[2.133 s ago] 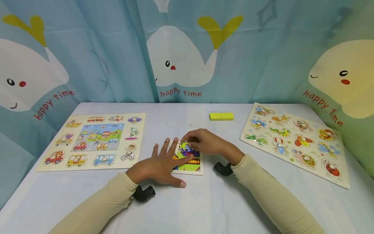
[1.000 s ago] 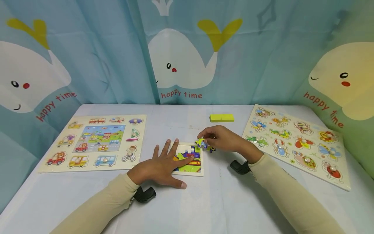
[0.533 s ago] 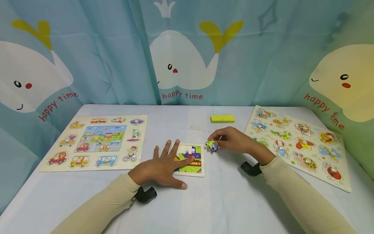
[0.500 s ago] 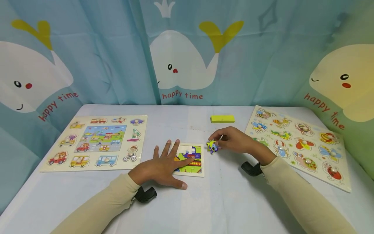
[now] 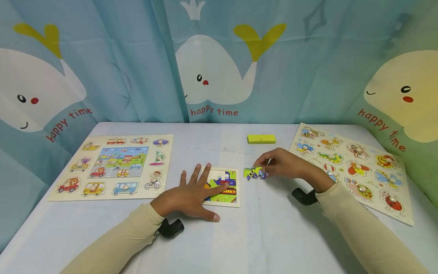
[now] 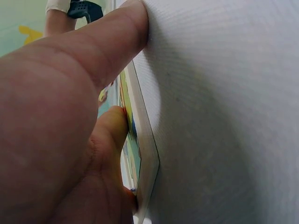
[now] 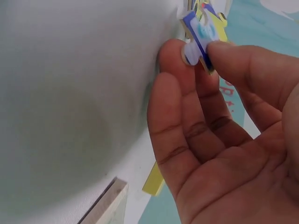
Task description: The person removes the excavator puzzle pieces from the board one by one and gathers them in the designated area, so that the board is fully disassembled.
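Note:
My left hand [image 5: 191, 194] lies with fingers spread across a small jigsaw puzzle tray [image 5: 238, 198], covering its left part. Its thumb rests on the table in front of the tray, and in the left wrist view one finger touches the tray's picture [image 6: 124, 95]. A pale area of backing shows at the tray's upper left. To the right of the tray, my right hand [image 5: 282, 165] pinches a blue, white and yellow-green jigsaw piece [image 7: 201, 35] between thumb and fingers. Another jigsaw piece [image 5: 249, 174] lies on the table just left of it, partly overlapped in the head view.
A wooden vehicle peg puzzle [image 5: 119, 161] lies to the left. On the right is an insect peg puzzle [image 5: 367, 177], slanted, partly behind the right forearm. A yellow-green box [image 5: 261, 139] sits toward the back. Behind the table hangs a blue whale-print curtain [image 5: 137, 76].
My right hand has lifted the jigsaw piece from the tray and carried it right, past the tray's edge and beyond the loose piece, which now shows. The left hand has stayed in place.

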Action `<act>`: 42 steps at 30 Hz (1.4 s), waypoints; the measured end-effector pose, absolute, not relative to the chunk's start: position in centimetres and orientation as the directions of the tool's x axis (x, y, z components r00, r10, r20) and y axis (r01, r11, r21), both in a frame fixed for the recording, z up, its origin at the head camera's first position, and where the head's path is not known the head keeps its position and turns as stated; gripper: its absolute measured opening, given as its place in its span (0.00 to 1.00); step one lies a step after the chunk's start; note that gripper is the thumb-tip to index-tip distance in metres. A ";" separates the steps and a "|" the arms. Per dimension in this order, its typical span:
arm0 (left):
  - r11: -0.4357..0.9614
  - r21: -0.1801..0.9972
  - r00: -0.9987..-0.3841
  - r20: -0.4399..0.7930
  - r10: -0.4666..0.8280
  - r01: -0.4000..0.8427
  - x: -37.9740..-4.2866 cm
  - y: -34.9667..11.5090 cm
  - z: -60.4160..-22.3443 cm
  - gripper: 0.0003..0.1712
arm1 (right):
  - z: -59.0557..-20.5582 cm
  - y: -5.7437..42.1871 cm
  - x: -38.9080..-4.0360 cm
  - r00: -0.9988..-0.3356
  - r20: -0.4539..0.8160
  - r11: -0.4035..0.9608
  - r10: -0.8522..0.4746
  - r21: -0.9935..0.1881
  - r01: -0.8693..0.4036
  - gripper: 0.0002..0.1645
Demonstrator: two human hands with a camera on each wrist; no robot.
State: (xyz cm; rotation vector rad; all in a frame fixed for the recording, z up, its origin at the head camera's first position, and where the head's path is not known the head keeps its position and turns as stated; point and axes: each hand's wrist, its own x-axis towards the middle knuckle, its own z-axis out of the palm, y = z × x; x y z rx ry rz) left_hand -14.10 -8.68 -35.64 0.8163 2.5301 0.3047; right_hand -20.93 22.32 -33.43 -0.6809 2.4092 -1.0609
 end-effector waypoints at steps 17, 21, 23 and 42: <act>0.805 0.320 -0.726 -0.352 0.591 0.500 -14.2 -8.6 -35.6 0.49 | -33.5 22.9 -21.1 -0.792 -0.162 0.649 -0.589 -0.677 -0.345 0.12; 0.807 0.318 -0.728 -0.352 0.588 0.497 -14.2 -8.7 -35.5 0.49 | -33.6 22.7 -21.1 -0.808 -0.165 0.678 -0.566 -0.651 -0.342 0.12; 0.808 0.321 -0.727 -0.357 0.586 0.493 -14.1 -8.7 -35.5 0.49 | -33.7 22.6 -21.1 -0.812 -0.167 0.690 -0.560 -0.636 -0.345 0.12; 0.807 0.331 -0.724 -0.362 0.587 0.489 -14.1 -8.6 -35.6 0.49 | -33.9 22.6 -21.0 -0.845 -0.188 0.756 -0.500 -0.571 -0.320 0.06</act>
